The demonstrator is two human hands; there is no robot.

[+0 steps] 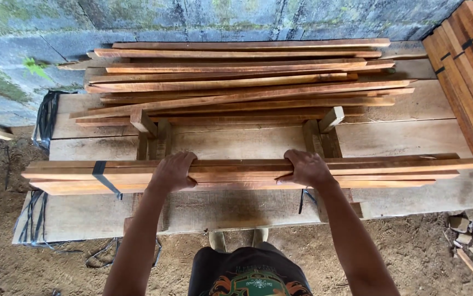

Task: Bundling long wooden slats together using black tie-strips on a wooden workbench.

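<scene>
Wooden slat bundle (247, 174) — both hands (173, 171) (307, 168) over its far edge

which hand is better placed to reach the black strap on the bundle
Left. The left hand grips the bundle nearest the black strap, which wraps its left end. The right hand grips farther right, so it would probably have to cross over.

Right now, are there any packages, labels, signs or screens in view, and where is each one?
No labels, signs or screens.
Strapped bundle of wood slats: across the plank table, under both hands, orange-brown, black strap near its left end.
Second strapped bundle: far right, leaning, reddish-brown, black straps.
</scene>
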